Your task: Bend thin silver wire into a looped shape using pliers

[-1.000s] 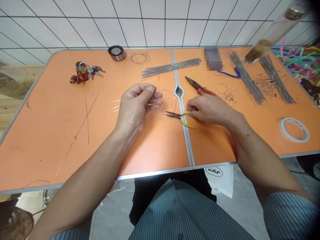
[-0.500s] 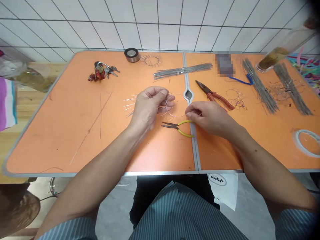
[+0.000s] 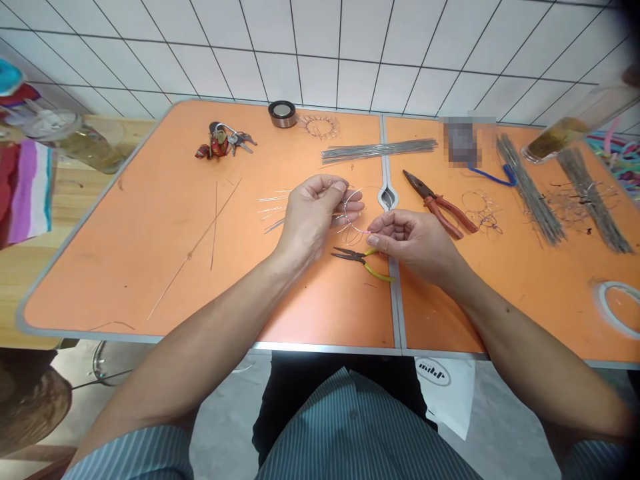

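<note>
Between thumb and fingers, my left hand (image 3: 320, 213) pinches a thin wire ring (image 3: 346, 212) with loose loops around it. My right hand (image 3: 413, 240) has thumb and forefinger closed on the wire at the ring's right side. Small yellow-handled pliers (image 3: 357, 257) lie on the table just below the ring, partly under my right hand. Several straight wire ends (image 3: 273, 208) stick out to the left behind my left hand. Larger red-handled pliers (image 3: 440, 203) rest beyond my right hand, their jaws pointing up and left.
The orange table (image 3: 125, 233) carries keys (image 3: 227, 141), a tape roll (image 3: 283, 113), a finished-looking wire circle (image 3: 320, 127), and wire bundles (image 3: 379, 151). More wire bundles (image 3: 530, 190), a leaning glass bottle (image 3: 555, 137) and a white ring (image 3: 620, 310) are at right. Loose wires (image 3: 189, 257) lie at left.
The view has shifted, so the table's things appear further right. My right hand has come closer to my left, its fingers now turned further inward on the wire.
</note>
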Demonstrator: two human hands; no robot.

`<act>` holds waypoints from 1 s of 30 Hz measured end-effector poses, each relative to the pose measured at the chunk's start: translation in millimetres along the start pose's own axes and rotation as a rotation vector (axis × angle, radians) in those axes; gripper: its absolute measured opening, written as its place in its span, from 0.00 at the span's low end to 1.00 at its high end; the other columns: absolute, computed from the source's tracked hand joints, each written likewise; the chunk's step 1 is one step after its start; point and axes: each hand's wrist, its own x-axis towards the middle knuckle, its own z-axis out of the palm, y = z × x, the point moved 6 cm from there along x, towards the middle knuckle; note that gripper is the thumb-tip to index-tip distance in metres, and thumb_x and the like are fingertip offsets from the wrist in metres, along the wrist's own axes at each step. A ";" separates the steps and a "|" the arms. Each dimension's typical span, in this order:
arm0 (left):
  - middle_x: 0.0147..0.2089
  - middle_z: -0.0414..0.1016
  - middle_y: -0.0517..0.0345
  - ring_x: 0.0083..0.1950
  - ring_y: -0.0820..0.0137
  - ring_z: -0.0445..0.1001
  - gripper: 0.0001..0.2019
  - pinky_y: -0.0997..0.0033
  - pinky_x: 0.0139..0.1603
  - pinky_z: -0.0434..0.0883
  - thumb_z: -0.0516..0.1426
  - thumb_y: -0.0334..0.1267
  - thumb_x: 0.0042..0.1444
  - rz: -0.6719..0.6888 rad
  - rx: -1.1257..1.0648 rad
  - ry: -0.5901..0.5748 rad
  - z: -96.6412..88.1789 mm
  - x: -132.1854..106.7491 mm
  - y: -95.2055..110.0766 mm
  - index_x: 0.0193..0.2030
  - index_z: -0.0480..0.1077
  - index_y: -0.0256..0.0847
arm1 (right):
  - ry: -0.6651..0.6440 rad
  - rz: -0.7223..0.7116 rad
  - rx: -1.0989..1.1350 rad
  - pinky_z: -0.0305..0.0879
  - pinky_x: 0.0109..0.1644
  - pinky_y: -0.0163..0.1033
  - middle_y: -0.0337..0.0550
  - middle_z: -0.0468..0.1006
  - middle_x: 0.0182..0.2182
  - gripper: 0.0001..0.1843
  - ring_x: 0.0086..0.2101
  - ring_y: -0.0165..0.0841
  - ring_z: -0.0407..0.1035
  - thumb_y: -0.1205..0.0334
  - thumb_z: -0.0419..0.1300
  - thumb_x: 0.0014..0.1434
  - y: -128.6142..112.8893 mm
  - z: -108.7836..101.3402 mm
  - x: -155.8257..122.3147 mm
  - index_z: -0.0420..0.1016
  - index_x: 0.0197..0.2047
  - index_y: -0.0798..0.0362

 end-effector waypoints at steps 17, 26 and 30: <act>0.37 0.86 0.54 0.34 0.70 0.84 0.10 0.73 0.37 0.80 0.69 0.42 0.63 0.003 -0.019 -0.074 2.5 -0.6 2.4 0.39 0.75 0.40 | 0.087 -0.036 -0.061 0.67 0.33 0.37 0.39 0.77 0.28 0.12 0.29 0.31 0.70 0.53 0.75 0.58 -2.9 -9.5 1.2 0.82 0.36 0.52; 0.41 0.87 0.53 0.38 0.69 0.85 0.11 0.72 0.40 0.79 0.70 0.44 0.62 0.010 -0.010 -0.123 4.1 -2.3 2.2 0.42 0.77 0.42 | 0.147 -0.035 -0.032 0.69 0.31 0.37 0.38 0.76 0.26 0.09 0.27 0.30 0.69 0.57 0.74 0.56 -11.5 -10.9 -1.8 0.80 0.32 0.51; 0.43 0.87 0.52 0.40 0.68 0.86 0.11 0.69 0.47 0.81 0.70 0.42 0.60 0.011 -0.036 -0.156 5.1 -1.8 0.4 0.44 0.77 0.41 | 0.221 -0.066 0.008 0.74 0.33 0.39 0.40 0.80 0.28 0.10 0.28 0.31 0.72 0.57 0.75 0.55 -16.0 -15.7 -3.5 0.80 0.32 0.51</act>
